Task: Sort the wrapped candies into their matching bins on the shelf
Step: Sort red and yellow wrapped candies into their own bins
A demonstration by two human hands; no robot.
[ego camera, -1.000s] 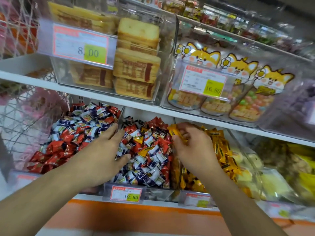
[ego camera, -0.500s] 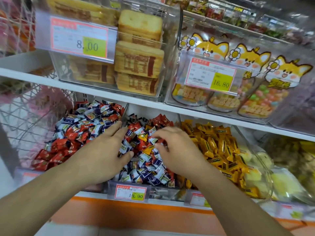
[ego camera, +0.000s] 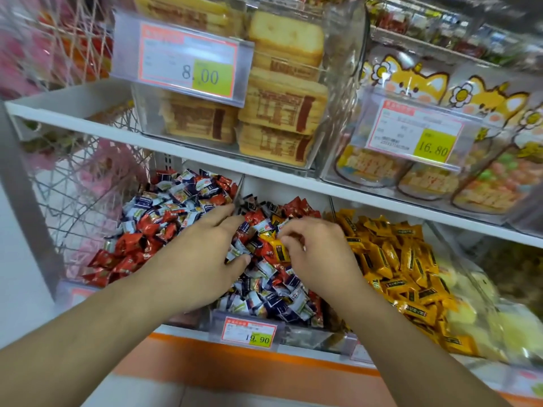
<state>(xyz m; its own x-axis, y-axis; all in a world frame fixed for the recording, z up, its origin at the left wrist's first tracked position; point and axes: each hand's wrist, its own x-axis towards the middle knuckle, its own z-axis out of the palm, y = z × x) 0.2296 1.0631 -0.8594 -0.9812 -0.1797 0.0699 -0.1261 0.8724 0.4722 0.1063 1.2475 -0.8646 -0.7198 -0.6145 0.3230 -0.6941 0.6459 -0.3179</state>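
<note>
Three clear bins stand side by side on the lower shelf. The left bin [ego camera: 73,289] and the middle bin [ego camera: 293,330] hold mixed red, white and navy wrapped candies, and the right bin [ego camera: 458,254] holds yellow wrapped candies [ego camera: 393,254]. My left hand [ego camera: 202,254] rests flat, fingers straight, on the candies at the divider between the left and middle bins. My right hand [ego camera: 317,254] is over the middle bin with its fingers curled down onto a yellow candy [ego camera: 277,249] lying among the red and white ones; the fingertips hide the grip.
The upper shelf [ego camera: 205,148] overhangs the bins closely. It carries a clear box of stacked toast packs [ego camera: 282,92] and cat-printed candy bags [ego camera: 411,83]. Price tags hang at the bin fronts [ego camera: 249,333]. A wire basket [ego camera: 73,186] stands at the left, pale yellow packets [ego camera: 484,304] at the right.
My right hand came back from the yellow bin to the middle bin and curled onto a yellow candy there. My left hand stayed resting on the candies.
</note>
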